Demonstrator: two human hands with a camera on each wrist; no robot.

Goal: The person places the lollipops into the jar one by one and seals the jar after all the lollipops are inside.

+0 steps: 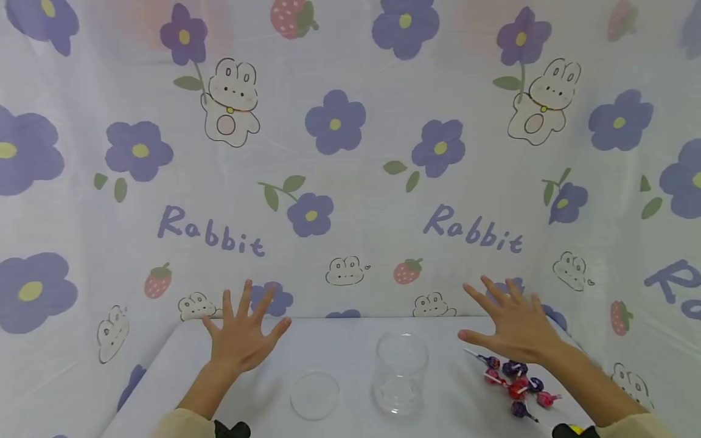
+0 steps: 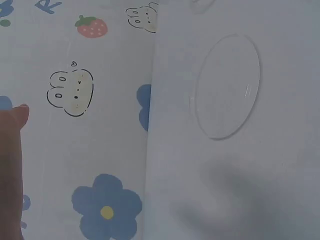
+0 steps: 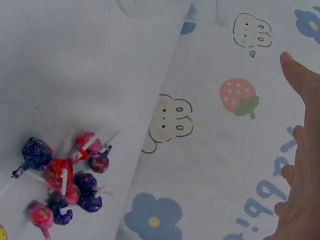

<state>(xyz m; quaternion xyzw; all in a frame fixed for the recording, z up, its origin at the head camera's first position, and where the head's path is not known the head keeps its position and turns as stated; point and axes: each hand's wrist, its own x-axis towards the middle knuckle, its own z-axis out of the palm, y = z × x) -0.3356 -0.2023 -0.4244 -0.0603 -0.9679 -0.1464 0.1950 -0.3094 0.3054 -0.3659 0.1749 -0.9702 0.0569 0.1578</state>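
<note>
Both hands are raised with fingers spread, holding nothing. My left hand (image 1: 238, 340) is above the table's left side, nearest a clear round lid (image 1: 314, 396) that lies flat. In the left wrist view that lid (image 2: 228, 87) shows as a thin transparent disc. Between the hands a clear jar (image 1: 400, 374) stands upright on the table. Over the right side hovers my right hand (image 1: 520, 328), above a pile of wrapped lollipops (image 1: 517, 387). Red, pink and dark purple wrappers with white sticks appear on the lollipops (image 3: 61, 172) in the right wrist view.
A white table (image 1: 263, 420) carries these things. Behind it and at the sides hangs a pale curtain (image 1: 378, 201) printed with purple flowers, rabbits and strawberries. A bit of something yellow (image 1: 577, 429) shows near the right sleeve.
</note>
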